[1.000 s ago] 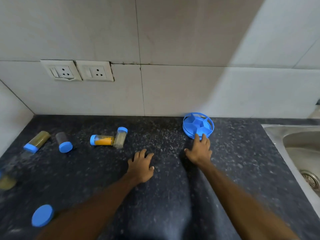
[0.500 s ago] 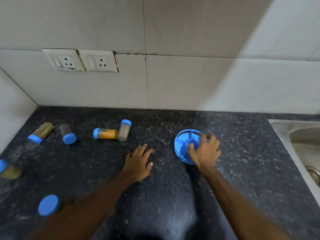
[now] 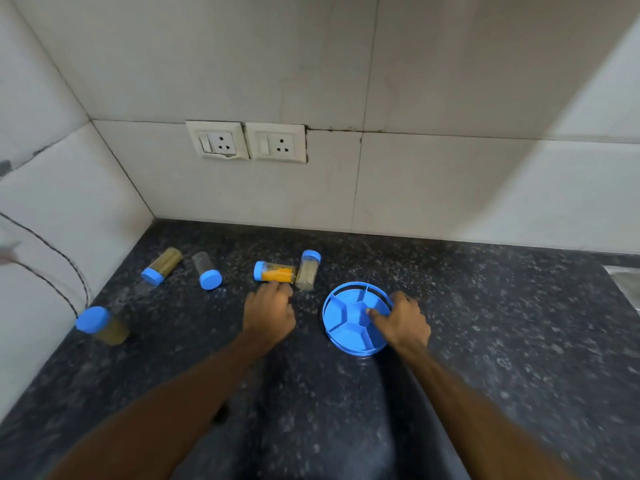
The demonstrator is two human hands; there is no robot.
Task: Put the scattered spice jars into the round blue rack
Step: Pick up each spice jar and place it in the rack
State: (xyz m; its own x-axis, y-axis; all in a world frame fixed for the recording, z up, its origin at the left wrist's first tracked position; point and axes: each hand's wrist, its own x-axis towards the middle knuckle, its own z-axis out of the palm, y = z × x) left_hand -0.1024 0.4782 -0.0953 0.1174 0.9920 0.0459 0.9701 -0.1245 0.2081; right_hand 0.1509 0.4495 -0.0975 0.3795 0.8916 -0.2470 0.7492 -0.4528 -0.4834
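Observation:
The round blue rack (image 3: 346,325) lies flat on the dark counter, its compartments empty. My right hand (image 3: 403,322) grips its right rim, thumb inside a compartment. My left hand (image 3: 268,311) has its loosely curled fingertips at the near side of an orange-filled jar (image 3: 275,271), which lies on its side uncovered. A pale jar (image 3: 308,271) lies touching that jar's right end. Further left lie a dark jar (image 3: 207,271) and a greenish jar (image 3: 162,266). An olive jar (image 3: 104,325) sits near the left wall. All have blue caps.
The speckled counter (image 3: 485,341) meets tiled walls behind and on the left. Two wall sockets (image 3: 246,142) sit above the jars. A thin black cable (image 3: 52,268) hangs on the left wall. A steel sink edge (image 3: 627,282) shows at the far right.
My right hand has drawn the rack toward me and leftward, keeping its hold on the rim. My left hand has moved forward to the orange jar. The view has swung left.

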